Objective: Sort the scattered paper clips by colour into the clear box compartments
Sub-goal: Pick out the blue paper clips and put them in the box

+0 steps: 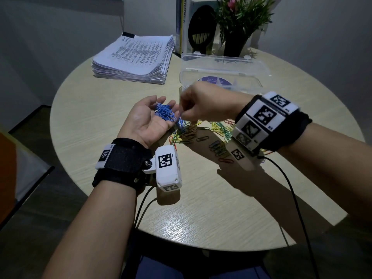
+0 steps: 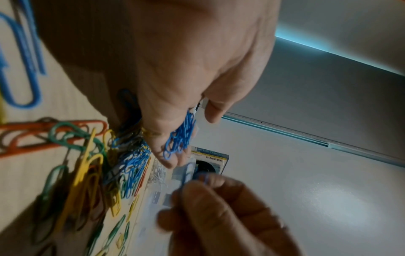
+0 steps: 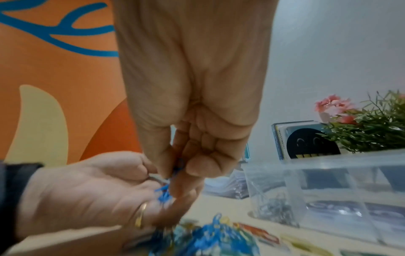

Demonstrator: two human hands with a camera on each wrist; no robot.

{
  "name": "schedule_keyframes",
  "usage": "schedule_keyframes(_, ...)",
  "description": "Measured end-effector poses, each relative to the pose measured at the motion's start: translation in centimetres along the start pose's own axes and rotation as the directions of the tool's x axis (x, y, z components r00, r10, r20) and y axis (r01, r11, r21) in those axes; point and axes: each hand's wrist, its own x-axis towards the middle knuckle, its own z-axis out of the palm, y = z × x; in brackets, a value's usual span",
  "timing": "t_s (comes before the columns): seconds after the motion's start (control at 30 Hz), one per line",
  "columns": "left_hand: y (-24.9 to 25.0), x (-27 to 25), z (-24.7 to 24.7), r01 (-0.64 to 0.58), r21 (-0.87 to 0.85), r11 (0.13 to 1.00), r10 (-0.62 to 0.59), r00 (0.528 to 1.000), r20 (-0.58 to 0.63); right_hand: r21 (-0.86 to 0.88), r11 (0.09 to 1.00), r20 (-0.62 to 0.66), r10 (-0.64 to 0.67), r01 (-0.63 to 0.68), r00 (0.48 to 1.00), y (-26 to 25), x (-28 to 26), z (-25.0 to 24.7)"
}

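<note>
At far left of the round tabletop (image 1: pixel 90 121), toward the back, sits a thick stack of printed papers (image 1: pixel 136 59) w/ a black binder clip at its top edge. Nearer the front, the left hand (image 1: pixel 149 119) is held palm up just above the surface, fingers relaxed and slightly cupped, cradling a bunch of blue paper clips (image 1: pixel 165 113); a gold ring shows on one finger in the right wrist view. Immediately right of it, the right hand (image 1: pixel 203 105) has its fingers curled down, tips pinching a single blue clip (image 2: pixel 188 173) right at the left hand's fingertips; motion blur, so can't tell if that clip touches the bunch. Below and btwn both hands lies the scattered pile of mixed paper clips (image 1: pixel 201 133): yellow, green, red, blue, some dark ones, spread rightward under the right wrist. A few more lie apart toward the front, incl. a red one. Behind the right hand stands the clear box (image 1: pixel 221 77), lid open and tilted back, dividers visible; silver clips (image 3: pixel 276 207) sit in its near-left compartment, per the right wrist view. Further back, right of the papers: an upright book w/ "INVESTING 101" on the spine (image 1: pixel 184 21), then a black vase w/ green plant and pink flowers (image 1: pixel 239 23). Both wrists wear black straps w/ white marker-tagged camera blocks; black cables trail off the front edge.
</note>
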Motion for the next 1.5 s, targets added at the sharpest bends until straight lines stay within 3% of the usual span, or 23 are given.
schedule_keyframes(0.2,-0.4,-0.2,0.2,0.038,0.012,0.999,-0.039,0.998,0.051,0.039,0.999,-0.104,0.03,-0.026,0.994,-0.7,2.4,-0.5)
schedule_keyframes(0.4,-0.1,-0.1,0.3,0.02,-0.027,0.999,-0.02,1.0,-0.009,0.134,0.985,-0.151,0.124,-0.104,0.981,0.8,2.1,-1.0)
schedule_keyframes(0.6,0.6,0.3,-0.3,-0.029,-0.107,0.994,0.021,0.997,-0.078,-0.131,0.977,-0.036,0.168,-0.171,0.985,3.1,1.7,0.3)
schedule_keyframes(0.97,0.7,-0.1,-0.2,-0.041,-0.117,0.992,0.032,0.996,-0.079,-0.23,0.956,0.099,0.208,-0.18,0.973,3.6,1.9,1.7)
schedule_keyframes(1.33,0.6,0.0,-0.2,-0.034,-0.136,0.99,0.022,0.996,-0.087,-0.131,0.983,0.026,0.131,-0.127,0.991,1.6,2.3,1.1)
schedule_keyframes(1.5,1.0,0.0,-0.5,-0.07,-0.161,0.985,0.053,0.993,-0.109,-0.237,0.963,0.017,0.135,-0.127,0.991,0.5,2.9,2.5)
